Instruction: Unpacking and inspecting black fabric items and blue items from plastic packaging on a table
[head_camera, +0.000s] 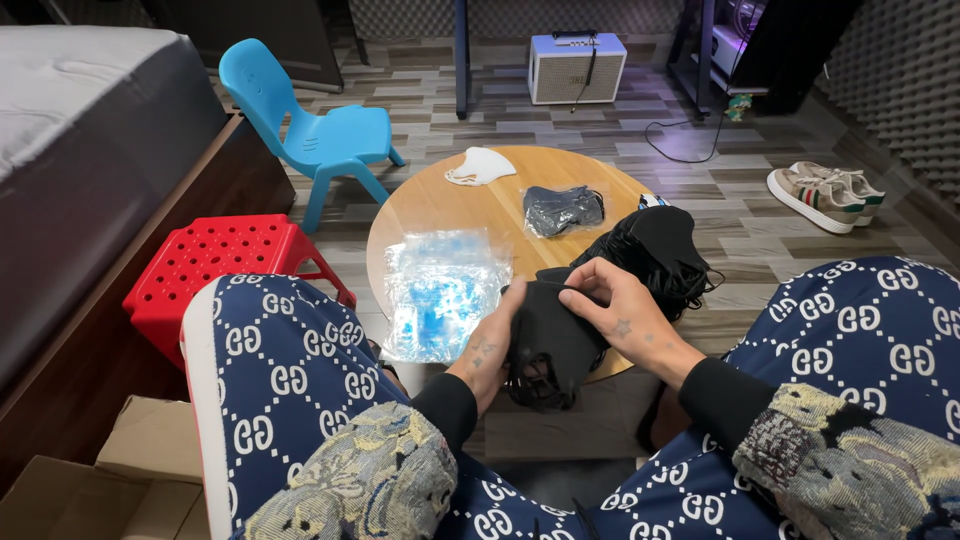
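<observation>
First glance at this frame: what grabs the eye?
Centre: both hands, left hand and right hand, hold a black mask over the near edge of a round wooden table, with a pile of black masks just beyond the right hand. On the table also lie a clear bag of blue masks, a bagged dark mask and a white mask. To the left stand a red stool and a blue chair.
</observation>
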